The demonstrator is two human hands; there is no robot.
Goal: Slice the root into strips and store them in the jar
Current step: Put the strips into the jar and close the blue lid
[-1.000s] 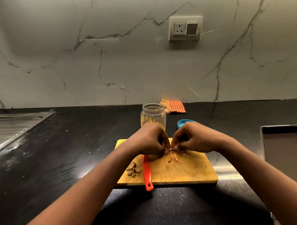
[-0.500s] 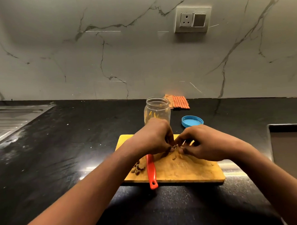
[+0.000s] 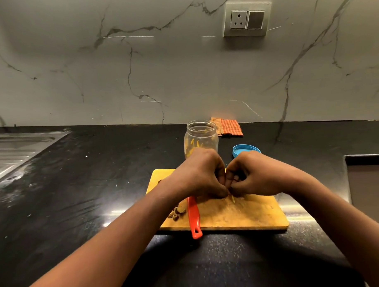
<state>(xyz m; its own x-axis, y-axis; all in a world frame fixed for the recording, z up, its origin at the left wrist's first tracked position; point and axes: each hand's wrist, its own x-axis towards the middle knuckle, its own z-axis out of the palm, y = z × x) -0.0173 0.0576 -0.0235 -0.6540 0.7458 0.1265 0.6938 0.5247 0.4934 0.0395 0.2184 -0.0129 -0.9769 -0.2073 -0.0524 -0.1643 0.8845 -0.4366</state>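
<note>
A wooden cutting board (image 3: 251,218) lies on the black counter. Over its middle my left hand (image 3: 201,175) and my right hand (image 3: 253,176) meet with curled fingers, fingertips together on the board, pinching small root strips that are mostly hidden. One loose yellow strip (image 3: 233,198) lies just below the fingertips. A knife with a red handle (image 3: 194,218) rests on the board under my left wrist. Brown root scraps (image 3: 177,213) sit left of the handle. Behind my hands stands an open glass jar (image 3: 201,138) with yellow strips inside.
The jar's blue lid (image 3: 245,149) lies on the counter to the right of the jar. An orange checked cloth (image 3: 229,127) sits against the marble wall. A steel sink drainer (image 3: 17,149) is at far left, a recessed tray (image 3: 370,180) at far right.
Both hands have closed tighter together over the board's middle, fingertips now touching. The view has tilted slightly, so the board sits a little lower and to the right.
</note>
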